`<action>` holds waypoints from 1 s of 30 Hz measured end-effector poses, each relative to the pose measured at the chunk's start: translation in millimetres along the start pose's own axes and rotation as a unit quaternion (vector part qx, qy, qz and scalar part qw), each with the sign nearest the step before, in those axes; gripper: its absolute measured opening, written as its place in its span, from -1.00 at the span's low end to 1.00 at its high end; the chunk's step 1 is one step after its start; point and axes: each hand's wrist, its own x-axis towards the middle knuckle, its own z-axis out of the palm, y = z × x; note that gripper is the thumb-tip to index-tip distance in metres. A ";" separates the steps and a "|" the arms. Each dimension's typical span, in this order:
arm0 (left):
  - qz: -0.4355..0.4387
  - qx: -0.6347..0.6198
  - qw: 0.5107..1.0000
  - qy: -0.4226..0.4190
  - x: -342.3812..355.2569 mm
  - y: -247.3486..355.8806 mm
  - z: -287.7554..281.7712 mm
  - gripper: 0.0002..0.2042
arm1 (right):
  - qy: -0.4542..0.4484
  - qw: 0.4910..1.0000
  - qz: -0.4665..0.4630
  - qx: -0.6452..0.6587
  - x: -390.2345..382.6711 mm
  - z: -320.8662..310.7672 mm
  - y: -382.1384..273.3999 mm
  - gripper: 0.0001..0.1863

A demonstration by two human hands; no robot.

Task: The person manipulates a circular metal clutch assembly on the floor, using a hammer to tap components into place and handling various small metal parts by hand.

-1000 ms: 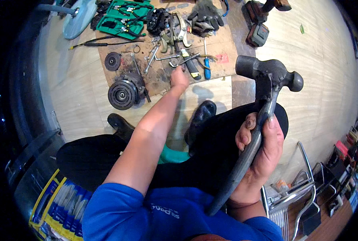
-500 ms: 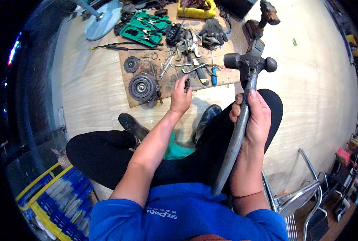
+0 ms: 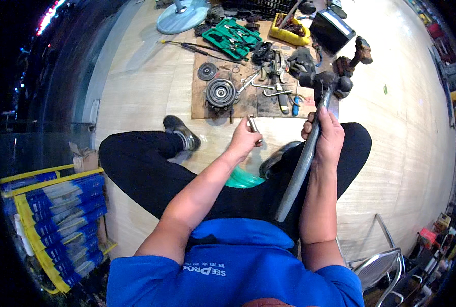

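Note:
In my right hand is a ball-peen hammer, gripped high on its grey handle with the head pointing away from me. My left hand closes its fingers round a short metal tube, perhaps a socket, just off the near edge of a cardboard sheet. On that sheet, ahead and to the left of this hand, sits a round grooved pulley unit. A smaller dark disc lies beyond it. Wrenches and a blue-handled screwdriver rest farther right.
A green tool case lies open at the back, near a yellow container and a black box. Dark gloves and a cordless power tool are at the far right. A metal chair stands behind right.
My left hand has drawn back toward me from over the cardboard, and the metal tube has tilted. The hammer's head sits slightly lower. The whole view has shifted.

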 end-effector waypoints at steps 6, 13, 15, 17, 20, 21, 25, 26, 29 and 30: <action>-0.060 -0.169 0.984 -0.004 -16.0 32.4 -69.2 -0.79 | -0.065 0.997 0.000 -0.042 11.3 9.1 25.4 -0.80; 0.035 -0.178 0.980 0.082 48.9 61.2 -139.4 -0.88 | -0.092 0.995 0.029 -0.008 30.4 21.5 41.8 -0.82; 0.043 -0.146 0.983 0.104 67.2 58.0 -138.2 -0.87 | -0.077 0.996 0.026 -0.040 35.4 23.2 42.5 -0.83; 0.053 -0.125 0.982 0.134 80.4 53.2 -130.3 -0.87 | -0.073 0.995 0.029 -0.057 40.1 21.5 42.9 -0.84; 0.029 -0.118 0.978 0.169 83.1 51.0 -126.1 -0.78 | -0.070 0.995 0.037 -0.056 45.6 16.1 47.1 -0.84; 0.024 -0.116 0.976 0.181 81.2 49.4 -125.4 -0.75 | -0.066 0.995 0.044 -0.055 46.4 14.7 47.7 -0.84; -0.007 -0.124 0.984 0.131 83.2 50.5 -130.8 -0.66 | -0.042 0.995 0.071 -0.062 51.4 7.2 49.4 -0.82; 0.010 -0.167 0.981 0.099 84.4 51.8 -134.7 -0.67 | -0.041 0.994 0.070 -0.070 52.4 4.6 50.2 -0.81; 0.063 -0.259 0.964 0.009 86.3 59.1 -144.1 -0.70 | -0.036 0.993 0.071 -0.086 55.6 -1.4 52.4 -0.80; 0.084 -0.266 0.960 -0.016 85.1 63.7 -145.9 -0.71 | -0.031 0.993 0.072 -0.086 55.8 -2.3 51.4 -0.80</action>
